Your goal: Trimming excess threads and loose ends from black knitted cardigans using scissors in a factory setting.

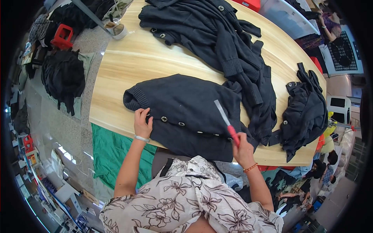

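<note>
A black knitted cardigan (190, 105) lies on the wooden table in front of me, with a row of buttons (181, 124) along its front edge. At the ribbed end on its left, my left hand (143, 123) pinches the fabric near the front edge, its thumb and fingers closed. My right hand (243, 149) grips a red-handled tool with a straight, flat metal blade (222, 112). The blade points up and to the left over the cardigan's right part. Whether it touches the cloth, I cannot tell.
Behind the cardigan is a heap of black knitwear (206, 35), and a smaller pile (307, 112) lies at the right of the table (112, 77). A cup-like container (116, 30) stands at the far left edge. Green cloth (116, 153) hangs below the near edge.
</note>
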Available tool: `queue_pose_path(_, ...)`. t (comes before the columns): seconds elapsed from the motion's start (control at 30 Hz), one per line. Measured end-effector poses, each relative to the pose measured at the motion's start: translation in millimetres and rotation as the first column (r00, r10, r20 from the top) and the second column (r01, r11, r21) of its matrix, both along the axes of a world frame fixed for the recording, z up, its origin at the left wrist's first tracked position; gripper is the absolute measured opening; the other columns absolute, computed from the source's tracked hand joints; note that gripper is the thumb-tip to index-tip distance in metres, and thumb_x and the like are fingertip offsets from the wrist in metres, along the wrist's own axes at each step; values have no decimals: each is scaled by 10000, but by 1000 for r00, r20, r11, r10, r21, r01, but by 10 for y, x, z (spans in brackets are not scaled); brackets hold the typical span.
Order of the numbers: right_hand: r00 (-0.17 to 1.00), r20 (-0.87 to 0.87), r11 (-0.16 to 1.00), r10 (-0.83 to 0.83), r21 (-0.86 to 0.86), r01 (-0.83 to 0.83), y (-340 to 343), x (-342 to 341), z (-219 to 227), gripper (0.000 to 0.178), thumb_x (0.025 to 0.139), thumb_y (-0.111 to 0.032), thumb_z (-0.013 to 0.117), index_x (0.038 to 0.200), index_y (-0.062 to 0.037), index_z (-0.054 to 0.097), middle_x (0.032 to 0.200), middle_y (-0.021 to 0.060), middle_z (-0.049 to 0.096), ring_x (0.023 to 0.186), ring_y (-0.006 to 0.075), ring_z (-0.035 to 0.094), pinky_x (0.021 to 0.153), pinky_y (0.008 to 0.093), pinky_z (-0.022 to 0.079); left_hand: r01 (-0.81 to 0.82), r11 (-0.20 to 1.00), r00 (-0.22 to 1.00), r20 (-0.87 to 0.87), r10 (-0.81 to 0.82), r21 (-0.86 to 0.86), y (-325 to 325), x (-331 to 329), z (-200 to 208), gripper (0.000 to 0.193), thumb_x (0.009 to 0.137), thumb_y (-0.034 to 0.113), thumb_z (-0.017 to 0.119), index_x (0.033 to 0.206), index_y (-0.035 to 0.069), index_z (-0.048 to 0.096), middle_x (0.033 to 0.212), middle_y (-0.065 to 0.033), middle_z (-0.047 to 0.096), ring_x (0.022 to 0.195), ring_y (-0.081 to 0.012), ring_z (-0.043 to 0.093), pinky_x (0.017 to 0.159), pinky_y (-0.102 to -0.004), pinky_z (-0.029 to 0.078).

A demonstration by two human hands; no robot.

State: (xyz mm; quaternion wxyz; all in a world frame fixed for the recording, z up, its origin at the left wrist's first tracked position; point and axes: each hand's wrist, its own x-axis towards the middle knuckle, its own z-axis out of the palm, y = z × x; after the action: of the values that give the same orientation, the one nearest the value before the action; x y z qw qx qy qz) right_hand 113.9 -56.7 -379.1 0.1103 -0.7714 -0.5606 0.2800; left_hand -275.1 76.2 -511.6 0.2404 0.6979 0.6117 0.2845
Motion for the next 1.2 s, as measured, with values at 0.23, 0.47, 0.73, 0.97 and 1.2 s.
queue_pose_path(0.23,887,-220,907,405,-28,-421,228,-652,-291,298,875,-240,691,1081,-82,544,886,160,642,821,357,642,707,444,495,100,985,993,70,-91,-141,274,-214,-45,285,718,-27,743,947,38,586,875,-68,511,667,-170,505,628,-284,455)
queue_pose_path(0.47,859,-289,892,423,-36,-451,729,-1383,-408,296,903,-314,651,1001,-59,537,727,207,636,729,424,641,669,503,497,165,943,891,453,-17,-289,265,-433,-270,269,783,-63,682,1027,18,604,918,-33,574,772,-65,537,697,-203,447)
queue_pose_path(0.73,870,-327,893,368,-138,-429,672,-1092,-291,267,921,-266,627,1109,-90,557,885,172,672,860,380,655,763,468,503,106,981,993,-77,-94,165,145,-74,98,446,741,72,741,1165,46,606,1038,-133,606,992,-338,557,886,-440,448)
queue_pose_path(0.97,919,-202,920,339,-132,-369,331,-786,-295,258,903,-238,651,1100,-93,569,834,171,661,825,371,653,722,471,500,205,978,979,-20,-204,28,-76,467,-42,403,706,1,724,1084,41,589,1052,-144,552,965,-340,574,813,-398,493)
queue_pose_path(1.2,890,-227,888,395,-154,-433,419,-942,-310,278,916,-304,623,1030,-60,552,762,200,660,783,403,659,717,495,503,263,964,956,149,-253,-44,92,383,-67,256,694,-65,609,934,22,584,898,-103,553,683,-221,576,604,-310,489)
